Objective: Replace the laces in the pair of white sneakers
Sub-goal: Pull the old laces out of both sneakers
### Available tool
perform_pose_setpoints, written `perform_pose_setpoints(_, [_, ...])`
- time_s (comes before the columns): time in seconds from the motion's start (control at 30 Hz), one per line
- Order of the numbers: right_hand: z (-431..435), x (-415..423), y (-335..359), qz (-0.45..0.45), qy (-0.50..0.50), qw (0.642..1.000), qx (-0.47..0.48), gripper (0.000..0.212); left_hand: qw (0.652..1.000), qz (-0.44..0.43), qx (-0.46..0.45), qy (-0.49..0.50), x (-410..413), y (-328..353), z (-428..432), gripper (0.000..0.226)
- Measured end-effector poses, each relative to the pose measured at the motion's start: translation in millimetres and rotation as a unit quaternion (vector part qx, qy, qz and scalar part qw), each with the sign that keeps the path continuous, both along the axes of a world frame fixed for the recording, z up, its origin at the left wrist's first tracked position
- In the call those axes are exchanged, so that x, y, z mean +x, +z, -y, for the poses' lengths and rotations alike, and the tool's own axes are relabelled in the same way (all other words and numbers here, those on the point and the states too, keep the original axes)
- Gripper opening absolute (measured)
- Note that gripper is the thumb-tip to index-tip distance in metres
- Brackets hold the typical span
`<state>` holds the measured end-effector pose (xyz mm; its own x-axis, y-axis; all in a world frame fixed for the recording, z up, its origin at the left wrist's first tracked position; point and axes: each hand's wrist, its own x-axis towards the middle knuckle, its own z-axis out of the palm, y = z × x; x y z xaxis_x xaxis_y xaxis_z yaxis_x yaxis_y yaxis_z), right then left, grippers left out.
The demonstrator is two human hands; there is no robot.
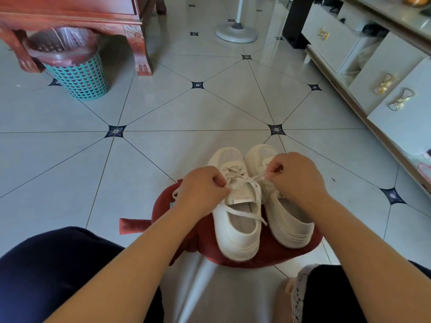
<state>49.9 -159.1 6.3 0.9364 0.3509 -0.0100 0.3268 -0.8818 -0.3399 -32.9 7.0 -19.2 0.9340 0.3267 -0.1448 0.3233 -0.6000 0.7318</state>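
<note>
Sitting side by side: white sneakers (257, 201), perforated toes, loose laces (242, 213).

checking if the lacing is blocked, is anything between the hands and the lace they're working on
Nothing visible does. The left hand and the right hand both pinch the lace of the left-side sneaker; the other sneaker sits beside it on the red cushion, below the right hand, not in between.

Left hand (203, 185), right hand (296, 173), forearms (130, 259) bare; dark navy trousers (58, 264); pale lace trim (300, 290) by right knee.
</note>
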Motion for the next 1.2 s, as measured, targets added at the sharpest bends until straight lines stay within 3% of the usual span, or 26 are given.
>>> perform_pose_setpoints(0.17, [-17.5, -16.5, 0.7, 0.001, 0.152, 0.988, -0.010, 0.037, 1.000, 0.005, 0.009, -0.008, 1.5, -5.7, 2.2, 0.013])
perform_pose_setpoints(0.3, [-32.4, -30.5, -6.7, 0.074, 0.244, 0.958, -0.133, 0.018, 0.999, 0.007, 0.022, -0.023, 1.9, -3.7, 6.0, 0.012])
perform_pose_setpoints(0.37, [-28.5, -24.9, -0.6, 0.089, 0.206, 0.967, -0.119, 0.018, 0.999, 0.009, 0.015, -0.026, 1.5, -3.8, 5.7, 0.012])
perform_pose_setpoints(0.5, [2.1, 5.4, 16.7, 0.135, -0.001, 0.991, -0.024, 0.015, 1.000, 0.013, 0.004, -0.018, 0.2, -5.2, 1.6, 0.015])
perform_pose_setpoints(0.57, [8.9, 9.6, 13.1, 0.129, -0.017, 0.990, -0.059, 0.016, 1.000, 0.011, 0.004, -0.020, 0.1, -5.1, 2.7, 0.013])
perform_pose_setpoints(0.73, [-20.5, -20.0, -10.9, 0.057, 0.189, 0.978, -0.062, 0.035, 1.000, 0.013, 0.006, -0.022, 0.8, -5.5, 3.9, 0.012])
perform_pose_setpoints(0.83, [-32.4, -32.9, -19.9, 0.112, 0.228, 0.962, -0.102, 0.023, 0.999, 0.012, 0.014, -0.029, 0.1, -4.6, 5.3, 0.011])
perform_pose_setpoints(0.93, [-25.6, -19.0, -5.6, 0.170, 0.175, 0.961, -0.131, 0.016, 1.000, 0.016, 0.014, -0.021, -1.1, -3.4, 4.5, 0.011])
perform_pose_setpoints(1.07, [1.5, 6.4, 17.1, 0.187, 0.015, 0.981, -0.044, 0.016, 0.999, -0.008, 0.025, -0.019, -2.1, -0.4, 6.1, 0.014])
perform_pose_setpoints(1.2, [27.0, 22.9, 30.5, 0.178, -0.119, 0.975, 0.060, 0.015, 1.000, -0.017, 0.020, -0.012, -1.6, 2.3, 7.0, 0.017])
